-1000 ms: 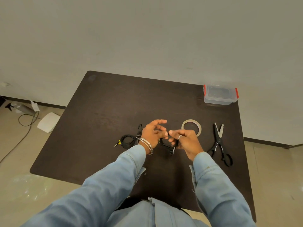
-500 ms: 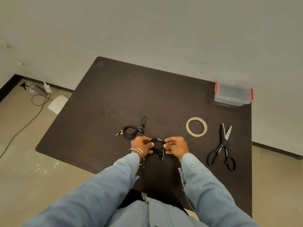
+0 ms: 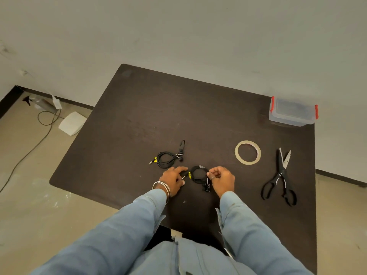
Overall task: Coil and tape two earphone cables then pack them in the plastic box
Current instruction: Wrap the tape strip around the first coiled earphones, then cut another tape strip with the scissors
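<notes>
Counter (image 3: 139,120): dark brown top, set against a pale wall.

Near earphone coil (image 3: 198,174): black cable wound in a small ring, lying on the counter between the two hands; yellow tag and plug at its left side, earbuds trailing at its lower right.

Left hand (image 3: 173,180): resting on the counter just left of the near earphone coil, metal bangles at the wrist. Fingers (image 3: 181,169) extended toward the plug end; whether they pinch it cannot be told.

Right hand (image 3: 222,179): at the right edge of the coil, ring on one finger. Fingers curled, pinching the cable at the coil's right side.

Far earphone coil (image 3: 165,159): black, wound, lying on the counter just beyond the left hand, apart from it; plug pointing left, one earbud lead running up and right.

Tape roll (image 3: 247,152): thin ring, flat on the counter, right of the coils.

Scissors (image 3: 281,176): black handles, blades parted, right of the tape roll.

Plastic box (image 3: 293,112): clear, lid on, red clips, at the far right corner of the counter.

Floor, left: white flat device (image 3: 71,123), trailing cord (image 3: 31,149).
</notes>
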A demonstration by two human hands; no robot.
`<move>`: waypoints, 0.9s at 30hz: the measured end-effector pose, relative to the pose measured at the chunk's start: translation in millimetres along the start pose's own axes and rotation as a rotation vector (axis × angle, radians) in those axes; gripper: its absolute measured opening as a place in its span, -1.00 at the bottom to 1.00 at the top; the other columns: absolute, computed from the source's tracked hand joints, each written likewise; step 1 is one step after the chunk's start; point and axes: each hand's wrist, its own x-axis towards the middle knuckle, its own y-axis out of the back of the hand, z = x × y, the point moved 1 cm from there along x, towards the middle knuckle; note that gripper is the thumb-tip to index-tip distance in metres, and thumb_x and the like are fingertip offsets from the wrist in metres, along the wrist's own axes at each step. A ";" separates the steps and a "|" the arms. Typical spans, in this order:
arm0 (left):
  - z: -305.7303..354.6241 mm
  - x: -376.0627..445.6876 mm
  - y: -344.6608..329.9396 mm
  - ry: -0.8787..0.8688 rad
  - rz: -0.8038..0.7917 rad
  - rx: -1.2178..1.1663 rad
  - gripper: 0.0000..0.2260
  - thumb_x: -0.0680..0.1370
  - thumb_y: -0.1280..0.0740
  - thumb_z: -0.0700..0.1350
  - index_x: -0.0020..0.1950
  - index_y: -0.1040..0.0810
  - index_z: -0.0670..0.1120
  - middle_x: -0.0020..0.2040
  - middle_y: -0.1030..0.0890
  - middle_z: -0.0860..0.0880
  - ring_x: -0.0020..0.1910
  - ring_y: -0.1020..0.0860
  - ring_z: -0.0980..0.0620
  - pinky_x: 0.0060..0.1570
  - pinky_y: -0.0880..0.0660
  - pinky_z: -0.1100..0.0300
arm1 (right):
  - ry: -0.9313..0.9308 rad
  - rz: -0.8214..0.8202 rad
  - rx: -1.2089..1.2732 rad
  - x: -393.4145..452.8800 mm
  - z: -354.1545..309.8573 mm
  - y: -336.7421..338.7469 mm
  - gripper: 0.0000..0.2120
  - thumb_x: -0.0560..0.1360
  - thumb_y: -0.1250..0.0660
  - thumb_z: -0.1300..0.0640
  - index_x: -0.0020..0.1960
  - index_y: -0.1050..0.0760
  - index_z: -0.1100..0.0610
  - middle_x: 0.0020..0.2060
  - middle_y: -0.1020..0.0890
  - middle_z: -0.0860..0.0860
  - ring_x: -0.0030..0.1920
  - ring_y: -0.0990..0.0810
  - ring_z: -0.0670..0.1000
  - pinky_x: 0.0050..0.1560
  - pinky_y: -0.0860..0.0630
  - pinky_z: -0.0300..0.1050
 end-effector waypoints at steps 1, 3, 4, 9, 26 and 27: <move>-2.1 1.2 3.6 0.003 -0.010 -0.030 -0.59 0.51 -0.32 -0.17 0.33 -0.43 0.10 -0.03 -0.52 -0.02 0.02 -0.54 -0.05 0.18 -0.46 0.09 | -0.038 -0.018 0.018 1.2 -1.3 1.6 -0.98 0.45 -0.42 0.23 -0.13 -0.60 0.15 -0.20 -0.64 0.06 -0.21 -0.58 -0.02 -0.07 -0.58 -0.10; -7.1 4.6 10.0 0.039 -0.039 -0.101 -0.70 0.51 -0.32 -0.16 0.23 -0.51 0.05 -0.11 -0.56 -0.03 -0.09 -0.58 -0.10 0.12 -0.52 0.06 | -0.117 -0.050 0.067 4.2 -3.3 4.2 -0.97 0.47 -0.40 0.19 -0.15 -0.60 0.12 -0.23 -0.65 0.06 -0.25 -0.60 0.00 0.00 -0.61 0.02; -8.9 6.0 13.2 0.053 -0.042 -0.127 -0.77 0.51 -0.33 -0.15 0.15 -0.56 0.03 -0.15 -0.57 -0.03 -0.09 -0.60 -0.13 0.09 -0.54 0.04 | -0.149 -0.049 0.082 5.4 -4.8 4.9 -0.94 0.48 -0.39 0.16 -0.15 -0.60 0.12 -0.23 -0.65 0.06 -0.25 -0.60 0.01 0.02 -0.61 0.04; -7.3 13.7 35.4 0.028 0.106 -0.150 -0.90 0.53 -0.29 -0.09 -0.12 -0.60 -0.01 -0.16 -0.67 -0.05 -0.11 -0.59 -0.03 0.05 -0.52 0.14 | -0.079 0.146 0.029 -4.1 -21.8 5.5 -0.83 0.53 -0.33 0.12 -0.06 -0.61 0.22 -0.16 -0.64 0.11 -0.10 -0.53 0.06 0.01 -0.42 -0.12; 92.8 46.9 42.7 -0.264 0.098 -0.385 -0.91 0.53 -0.32 -0.22 -0.04 -0.61 -0.10 -0.26 -0.61 0.00 -0.44 -0.53 0.11 -0.38 -0.53 0.29 | -0.100 0.518 -0.015 8.3 1.2 64.3 -0.71 0.45 -0.23 0.43 0.09 -0.59 0.25 -0.02 -0.63 0.18 0.07 -0.53 0.20 0.10 -0.44 -0.06; 99.5 52.2 34.7 -0.242 0.082 -0.366 -0.90 0.51 -0.33 -0.22 -0.01 -0.62 -0.12 -0.22 -0.62 -0.02 -0.40 -0.56 0.07 -0.30 -0.57 0.23 | -0.084 0.486 -0.107 11.5 8.5 70.2 -0.69 0.44 -0.24 0.43 0.12 -0.58 0.24 0.03 -0.60 0.19 0.12 -0.48 0.22 0.14 -0.43 0.00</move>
